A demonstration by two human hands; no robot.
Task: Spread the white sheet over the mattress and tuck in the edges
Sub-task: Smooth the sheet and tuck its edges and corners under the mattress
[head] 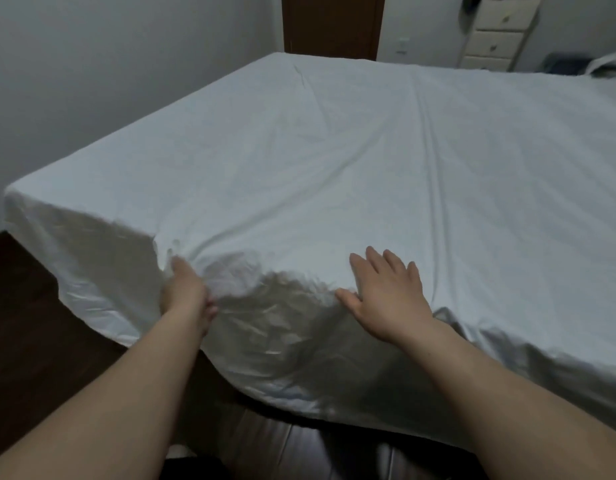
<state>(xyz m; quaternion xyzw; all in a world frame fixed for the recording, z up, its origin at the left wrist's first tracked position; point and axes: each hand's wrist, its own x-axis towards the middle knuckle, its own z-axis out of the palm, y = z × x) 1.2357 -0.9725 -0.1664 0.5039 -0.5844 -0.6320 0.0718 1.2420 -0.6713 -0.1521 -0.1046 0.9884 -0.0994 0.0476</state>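
White sheet (334, 161) spread across the whole top of the mattress (507, 368), draped over the near corner and hanging loose down both near sides above the dark wood floor (26, 334). Long creases running from the near edge toward the far side, beside the brown door (334, 26); bed's long axis impossible to judge, since the right part runs out of view. No brand, label or writing readable anywhere. Cream drawer chest (497, 32) standing at the far right wall, well apart from the bed.

Right hand (389, 292) laid flat on the sheet just inside the near edge, fingers straight and fanned, pressing, gripping nothing. Left hand (185, 289) at the corner, fingers curled into bunched cloth, holding a fold of the sheet.
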